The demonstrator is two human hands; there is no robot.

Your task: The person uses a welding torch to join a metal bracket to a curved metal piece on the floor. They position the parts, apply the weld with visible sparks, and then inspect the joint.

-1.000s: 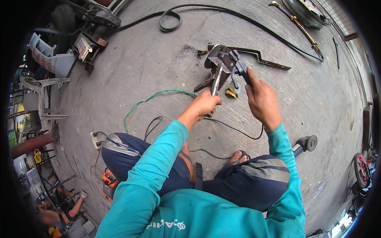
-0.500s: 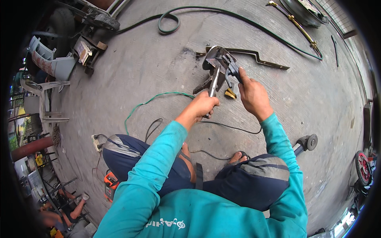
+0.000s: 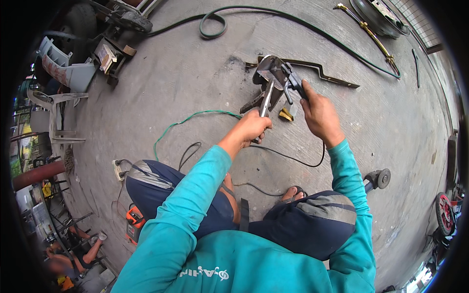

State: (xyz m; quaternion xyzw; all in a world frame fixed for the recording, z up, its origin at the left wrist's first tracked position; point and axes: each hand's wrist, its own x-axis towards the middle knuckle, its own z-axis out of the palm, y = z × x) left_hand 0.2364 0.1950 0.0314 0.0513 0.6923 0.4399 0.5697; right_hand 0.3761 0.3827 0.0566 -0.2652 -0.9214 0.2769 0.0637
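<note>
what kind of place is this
Probably a repair or metalworking shop, perhaps for vehicles: a grinder lies on the concrete floor, a wheel rim sits at the upper right, and the right hand holds what looks like a welding clamp.

Left hand [image 3: 251, 128] hides part of metal rod [image 3: 267, 96]; right hand [image 3: 322, 116] covers clamp [image 3: 293, 82] handle. Orange box [image 3: 133, 228] partly behind left sleeve [image 3: 183, 205], grinder [image 3: 380, 179] tail behind right sleeve [image 3: 351, 180]. Wheel rim [image 3: 386, 28] cropped at top.

Open concrete floor [image 3: 400, 117] right of the right hand [image 3: 321, 116], bent bar [image 3: 338, 80] blocking ahead, green cable [image 3: 217, 111] crossing left.
</note>
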